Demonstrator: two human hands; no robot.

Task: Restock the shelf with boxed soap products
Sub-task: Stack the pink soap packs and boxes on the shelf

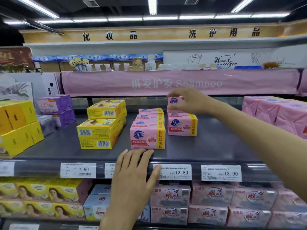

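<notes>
My right hand (187, 100) reaches deep into the grey shelf (216, 146) and grips a pink soap box (174, 103) that sits on top of another pink soap box (181, 124). To the left, a row of several more pink soap boxes (147, 135) runs from front to back. My left hand (132, 173) rests flat on the shelf's front edge, fingers straight, fingertips just below the front pink box.
Yellow soap boxes (98, 133) are stacked left of the pink row. Purple packs (56, 108) and yellow cartons (18, 125) fill the far left; pink wrapped bundles (279, 113) sit at the right. Price tags (221, 173) line the shelf edge. The lower shelf holds more packs.
</notes>
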